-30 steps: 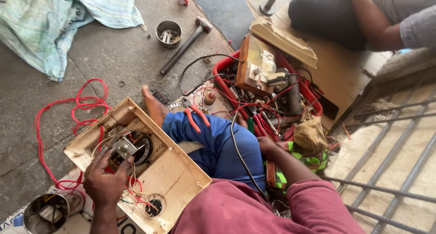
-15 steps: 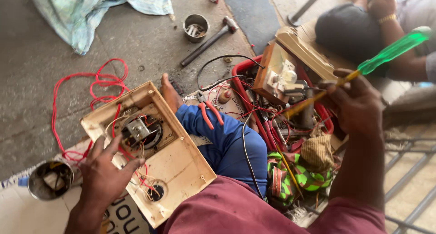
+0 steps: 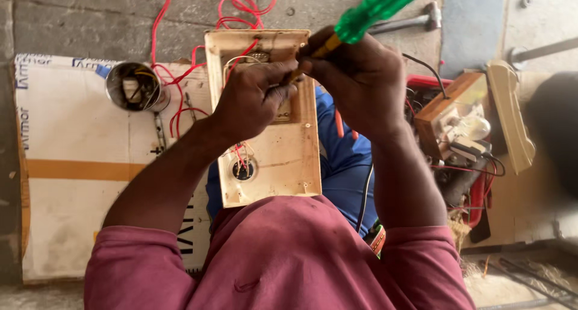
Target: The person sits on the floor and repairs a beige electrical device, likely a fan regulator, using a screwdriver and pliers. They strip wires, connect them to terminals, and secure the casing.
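1. A cream switchboard panel (image 3: 283, 147), back side up, is rested across the lap, red wires (image 3: 180, 87) trailing from it.
2. A fitting in its upper half is pinched by the left hand (image 3: 250, 102).
3. A green-handled screwdriver (image 3: 367, 12) is clenched by the right hand (image 3: 358, 75).
4. Judged risk: the tip could be slipped onto the fingers (image 3: 283, 69) or wires, since the panel is unclamped.

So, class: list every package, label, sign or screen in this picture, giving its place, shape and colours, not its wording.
Flattened cardboard box: lies on the floor at the left, under the tin and the red wires; a rectangle, white with an orange band and dark blue and black print.
No signs or screens show.
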